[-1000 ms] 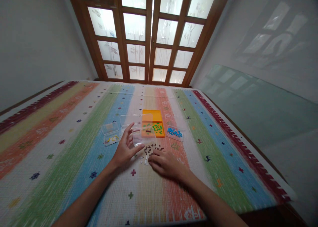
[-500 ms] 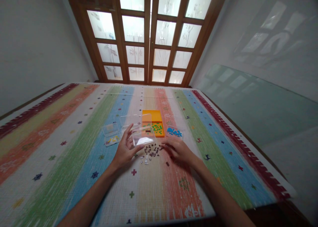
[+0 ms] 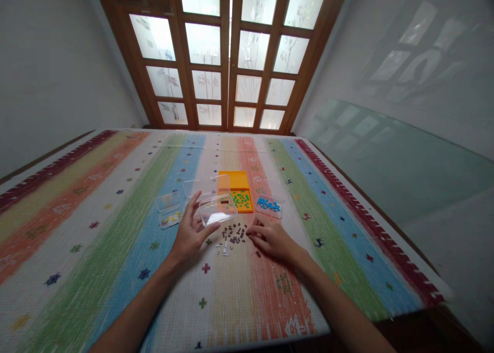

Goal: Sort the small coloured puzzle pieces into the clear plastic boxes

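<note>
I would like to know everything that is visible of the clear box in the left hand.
The clear box looks like transparent plastic, rectangular, with a bright reflection near its front edge. It is open, its lid raised on the far side. The left hand holds it from its left side, thumb by the near edge. In view it overlaps part of the orange box behind. One brown piece shows through the plastic; whether it lies inside is unclear.

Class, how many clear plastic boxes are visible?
3: one box in the left hand, a yellow-piece box left of it, a blue-piece box beyond the right hand.
</note>
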### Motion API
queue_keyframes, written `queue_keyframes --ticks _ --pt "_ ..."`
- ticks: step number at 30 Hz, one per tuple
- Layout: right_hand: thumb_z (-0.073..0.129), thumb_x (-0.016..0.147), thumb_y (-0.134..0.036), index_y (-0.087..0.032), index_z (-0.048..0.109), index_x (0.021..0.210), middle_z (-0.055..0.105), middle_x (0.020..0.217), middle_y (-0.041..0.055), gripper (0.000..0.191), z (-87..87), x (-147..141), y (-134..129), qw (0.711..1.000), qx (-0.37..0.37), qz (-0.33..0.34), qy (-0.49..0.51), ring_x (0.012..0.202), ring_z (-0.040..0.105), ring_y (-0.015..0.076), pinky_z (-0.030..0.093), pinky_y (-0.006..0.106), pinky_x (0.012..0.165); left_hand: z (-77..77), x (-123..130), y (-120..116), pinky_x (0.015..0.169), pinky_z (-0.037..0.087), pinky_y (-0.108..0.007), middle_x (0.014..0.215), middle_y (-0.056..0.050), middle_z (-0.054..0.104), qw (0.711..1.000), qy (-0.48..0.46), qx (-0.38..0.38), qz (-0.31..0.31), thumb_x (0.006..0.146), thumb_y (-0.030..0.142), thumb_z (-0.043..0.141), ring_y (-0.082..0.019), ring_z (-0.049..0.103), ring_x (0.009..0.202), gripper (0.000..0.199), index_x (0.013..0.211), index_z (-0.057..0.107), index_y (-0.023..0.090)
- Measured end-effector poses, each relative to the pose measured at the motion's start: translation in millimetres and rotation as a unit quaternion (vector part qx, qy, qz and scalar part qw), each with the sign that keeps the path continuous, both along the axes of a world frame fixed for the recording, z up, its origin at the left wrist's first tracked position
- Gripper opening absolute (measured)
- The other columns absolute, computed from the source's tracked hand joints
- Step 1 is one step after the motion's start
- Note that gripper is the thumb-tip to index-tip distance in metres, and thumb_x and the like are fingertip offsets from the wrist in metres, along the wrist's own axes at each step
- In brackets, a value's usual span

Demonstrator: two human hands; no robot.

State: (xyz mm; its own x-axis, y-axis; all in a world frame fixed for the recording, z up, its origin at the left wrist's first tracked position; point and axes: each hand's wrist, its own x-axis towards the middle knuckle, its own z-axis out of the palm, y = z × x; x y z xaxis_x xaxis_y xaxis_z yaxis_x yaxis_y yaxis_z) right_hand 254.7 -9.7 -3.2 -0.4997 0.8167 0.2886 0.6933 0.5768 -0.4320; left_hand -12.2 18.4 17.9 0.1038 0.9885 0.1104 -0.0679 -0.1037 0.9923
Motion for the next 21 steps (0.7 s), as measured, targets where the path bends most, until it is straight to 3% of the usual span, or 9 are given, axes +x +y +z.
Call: queue_keyframes --ticks 8,15,21 --pt "0.062 0.090 -0.013 -0.017 0.070 0.088 0.061 0.092 0.0043 0.010 5.5 -4.9 -6.3 0.998 -0.062 -0.007 0.010 0.079 0.058 0.0150 0.044 0.027 0.073 2.3 -0.8 0.5 0.100 0.057 -0.043 0.149 -0.011 0.043 1.000 -0.021 0.009 -0.021 0.070 0.033 0.088 -0.021 0.070 0.105 0.100 0.153 0.032 0.036" --pt "0.063 0.080 -0.007 -0.017 0.067 0.084 0.060 0.090 0.0036 0.010 8.8 -9.7 -6.1 0.995 -0.100 -0.011 0.023 0.081 0.058 0.0158 0.044 0.027 0.073 3.6 -1.6 1.1 0.094 0.061 -0.040 0.143 -0.009 0.049 0.998 -0.029 0.024 -0.058 0.072 0.029 0.086 -0.018 0.073 0.096 0.099 0.155 0.032 0.037" --pt "0.056 0.078 -0.005 -0.018 0.069 0.088 0.063 0.086 0.0026 0.021 22.9 14.8 -1.4 0.991 -0.122 -0.013 0.056 0.077 0.058 0.0150 0.044 0.026 0.070 0.2 -6.3 4.0 0.087 0.063 -0.034 0.136 -0.007 0.049 0.998 -0.020 0.030 -0.058 0.069 0.026 0.088 -0.013 0.073 0.088 0.099 0.153 0.036 0.038"
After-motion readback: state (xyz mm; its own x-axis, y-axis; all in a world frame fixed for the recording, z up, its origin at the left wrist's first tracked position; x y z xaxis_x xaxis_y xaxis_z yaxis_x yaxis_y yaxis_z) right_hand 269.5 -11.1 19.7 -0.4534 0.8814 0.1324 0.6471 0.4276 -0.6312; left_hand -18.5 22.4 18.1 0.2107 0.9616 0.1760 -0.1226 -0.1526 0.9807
